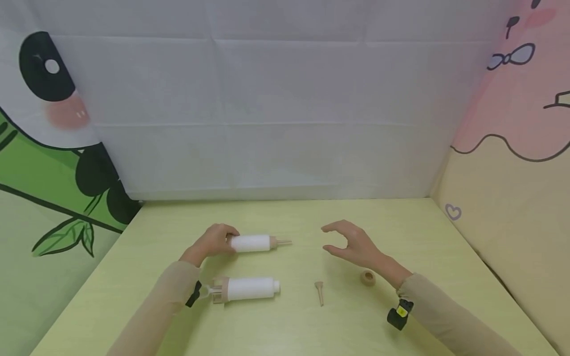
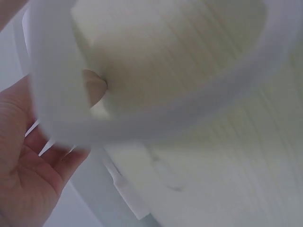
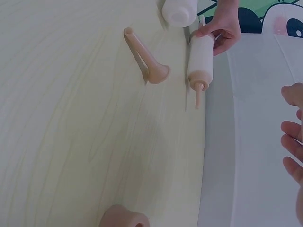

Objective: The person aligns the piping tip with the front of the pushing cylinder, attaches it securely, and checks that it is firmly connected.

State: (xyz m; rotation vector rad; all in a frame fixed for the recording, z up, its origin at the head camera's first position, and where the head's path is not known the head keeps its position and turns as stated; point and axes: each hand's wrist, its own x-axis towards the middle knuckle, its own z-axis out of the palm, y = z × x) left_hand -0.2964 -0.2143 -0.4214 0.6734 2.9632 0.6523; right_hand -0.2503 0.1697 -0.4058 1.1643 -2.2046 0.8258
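Observation:
My left hand [image 1: 217, 240] grips the left end of a white cylindrical tube [image 1: 250, 243], fingers and thumb round its beige end. From the tube's other end, a beige collar with a thin rod [image 1: 285, 242] points right. To the right of the rod, my right hand [image 1: 355, 245] hovers with thumb and fingers apart and nothing between them. Closer to me lies a second white tube [image 1: 250, 288] with a beige collar and a framed end near my left wrist. In the left wrist view, a blurred white loop [image 2: 156, 124] crosses in front of the left hand [image 2: 28, 165].
A small beige funnel-shaped piece [image 1: 319, 292] with a narrow stem lies on the pale wood-grain table [image 1: 289, 331]. Under the right forearm sits a round beige cap with a hole [image 1: 367, 278]. A white cloth backdrop [image 1: 285, 123] rises at the table's far edge.

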